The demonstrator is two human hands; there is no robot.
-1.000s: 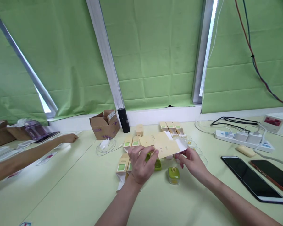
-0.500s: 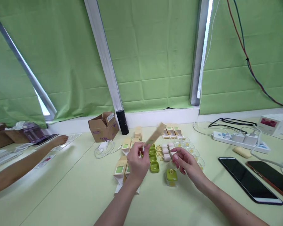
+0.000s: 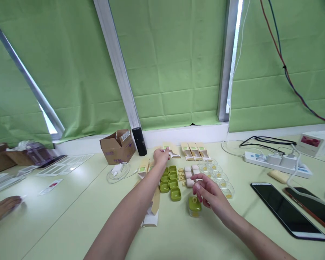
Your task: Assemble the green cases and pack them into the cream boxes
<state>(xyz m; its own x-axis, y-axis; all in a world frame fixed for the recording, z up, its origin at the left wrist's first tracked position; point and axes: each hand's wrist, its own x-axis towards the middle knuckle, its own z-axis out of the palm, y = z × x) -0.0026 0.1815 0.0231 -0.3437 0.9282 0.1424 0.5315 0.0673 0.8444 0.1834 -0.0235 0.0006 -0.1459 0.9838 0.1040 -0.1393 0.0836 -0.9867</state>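
One co-worker's hand [image 3: 5, 208] rests low over the desk [image 3: 78, 220] at the far left; what it may hold cannot be made out. The carton [image 3: 117, 150] stands upright at the back with its flaps raised, and a black cylinder [image 3: 139, 142] is just beside it, upright.

The left arm crosses in front of several cartons of smaller size, which it partly hides. Left hand [image 3: 160, 156]: arm stretched well forward, back of the hand uppermost, fingers bent at the left end of the box [image 3: 174, 151]. That box lies on its side at the back of the desk, to the right of this grip; its long axis appears to slant from far left to near right. The fingers look closely drawn in, but whether they have hold of the box cannot be told. The left hand is clearly the nearer; the right is well apart.

Three boxes [image 3: 195, 150] lie in a row right of it. Nearer are the green cups [image 3: 175, 194], laid in two columns, then the pale blocks [image 3: 188, 174].

The lidded jar [image 3: 195, 207] stands upright in front. Right hand [image 3: 210, 192]: forearm angled in from the lower right, fingers loosely curled and apart, grip partly open with nothing seen in it. The jar is just below and left of its fingertips; contact cannot be told.
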